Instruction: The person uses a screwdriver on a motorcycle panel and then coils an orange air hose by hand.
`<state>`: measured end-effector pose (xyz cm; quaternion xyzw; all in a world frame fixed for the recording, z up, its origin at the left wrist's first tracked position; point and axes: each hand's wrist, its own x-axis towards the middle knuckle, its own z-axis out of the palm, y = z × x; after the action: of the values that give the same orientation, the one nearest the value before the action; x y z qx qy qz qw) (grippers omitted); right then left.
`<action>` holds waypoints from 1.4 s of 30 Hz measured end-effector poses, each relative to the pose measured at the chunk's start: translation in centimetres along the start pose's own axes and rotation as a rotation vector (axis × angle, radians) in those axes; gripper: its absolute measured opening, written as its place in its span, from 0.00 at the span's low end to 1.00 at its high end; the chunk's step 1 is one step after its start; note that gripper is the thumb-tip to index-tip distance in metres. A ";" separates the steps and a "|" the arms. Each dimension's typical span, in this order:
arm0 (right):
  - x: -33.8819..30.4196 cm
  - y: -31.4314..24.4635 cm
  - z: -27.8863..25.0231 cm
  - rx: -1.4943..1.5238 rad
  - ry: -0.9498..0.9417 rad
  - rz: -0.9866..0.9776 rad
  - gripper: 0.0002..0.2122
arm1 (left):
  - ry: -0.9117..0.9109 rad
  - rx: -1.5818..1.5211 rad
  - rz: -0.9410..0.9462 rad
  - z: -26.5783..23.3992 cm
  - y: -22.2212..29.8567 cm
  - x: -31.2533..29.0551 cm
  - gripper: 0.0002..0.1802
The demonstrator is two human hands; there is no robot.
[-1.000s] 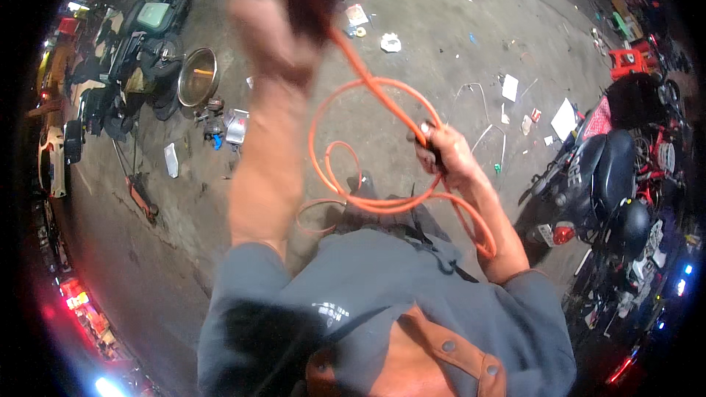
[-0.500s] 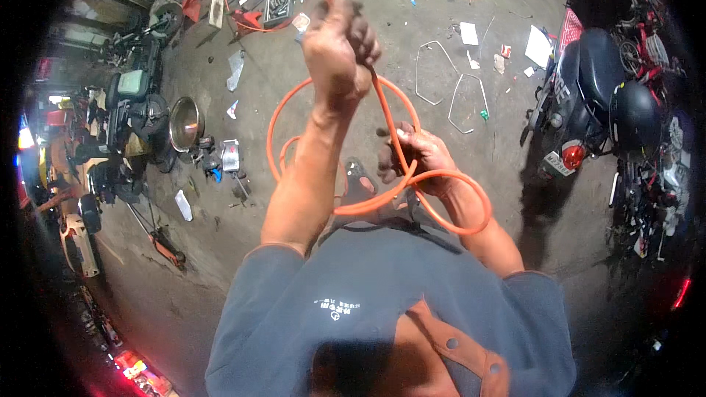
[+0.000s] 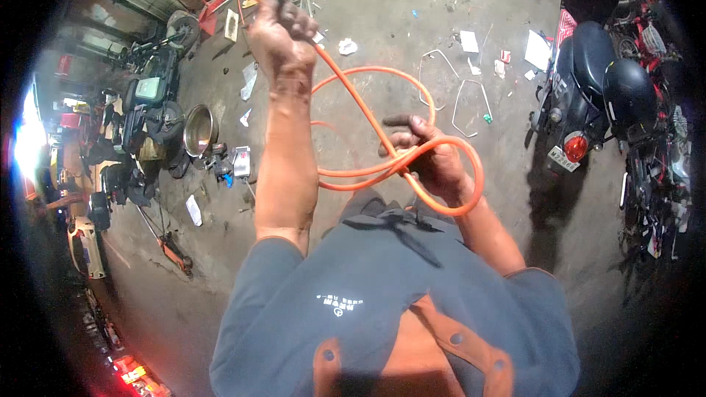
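Head view: I am looking down at a stained concrete workshop floor point(image 3: 382, 22) littered with paper scraps. Dark motorcycles point(image 3: 596, 81) are standing at three o'clock, a metal bowl point(image 3: 198, 129) and parts are lying at nine o'clock. My left hand point(image 3: 279, 33) is reaching up toward twelve o'clock, fingers fisted around an orange hose point(image 3: 353, 103). My right hand point(image 3: 426, 154), near centre, is pinching the hose's gathered loops, index finger extended.
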<state>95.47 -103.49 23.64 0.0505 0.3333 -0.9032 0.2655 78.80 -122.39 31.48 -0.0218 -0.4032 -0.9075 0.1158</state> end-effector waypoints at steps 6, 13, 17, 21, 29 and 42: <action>1.6 0.7 1.4 -0.273 0.070 -0.051 0.11 | -0.126 -0.107 -0.395 -3.2 -1.1 -4.5 0.10; 4.8 -1.5 3.1 -0.354 -0.017 -0.100 0.10 | -0.228 0.409 -0.362 -4.7 3.3 -8.0 0.10; 4.9 -4.6 0.4 -0.137 0.082 -0.229 0.08 | 0.293 0.614 0.389 -8.4 7.3 -7.4 0.07; 3.4 -8.5 1.3 -0.096 0.003 -0.249 0.09 | 0.258 0.699 0.178 -18.6 6.7 -10.1 0.12; 4.9 -11.4 -1.9 0.181 -0.423 -0.188 0.14 | -0.351 0.589 -0.424 -16.7 0.9 -17.1 0.24; 9.0 -0.9 -4.8 0.312 0.192 -0.102 0.27 | -0.422 0.842 -0.519 -11.4 4.6 -16.5 0.13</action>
<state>86.93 -103.88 18.06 0.1600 0.2151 -0.9473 0.1751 96.47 -130.58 24.94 -0.0549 -0.7388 -0.6421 -0.1972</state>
